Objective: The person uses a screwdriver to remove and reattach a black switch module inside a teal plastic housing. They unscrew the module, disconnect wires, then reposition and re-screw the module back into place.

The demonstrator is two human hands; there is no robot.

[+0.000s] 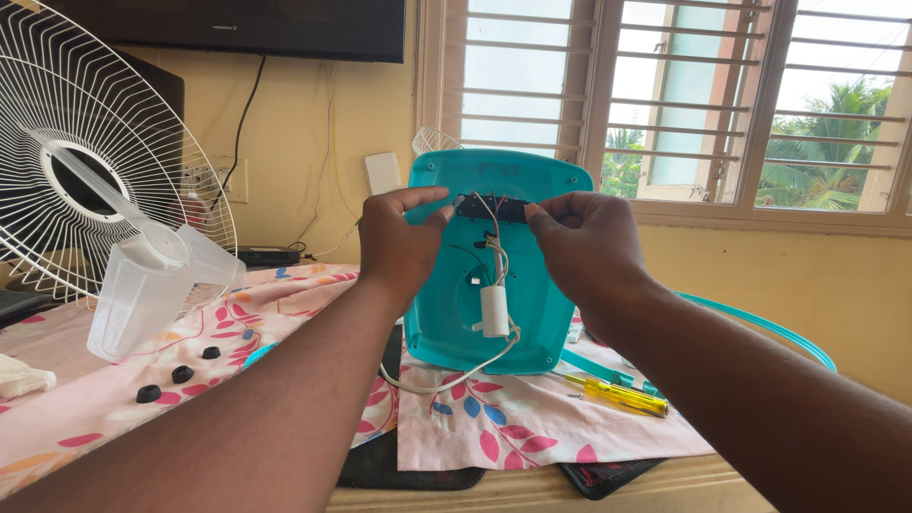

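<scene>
A teal plastic fan base (532,313) stands tilted upright on the table, its hollow underside facing me. Inside it hang thin wires and a white cylindrical capacitor (494,311). Near its top sits a black switch block (491,209). My left hand (397,242) pinches the block's left end and my right hand (581,242) pinches its right end. A white power cord (446,375) loops out under the base.
A white wire fan guard (104,161) with clear blades (142,285) stands at left. Three black rubber feet (180,374) lie on the floral cloth (513,427). A yellow screwdriver (617,394) rests right of the base, beside a teal ring (760,328). A barred window is behind.
</scene>
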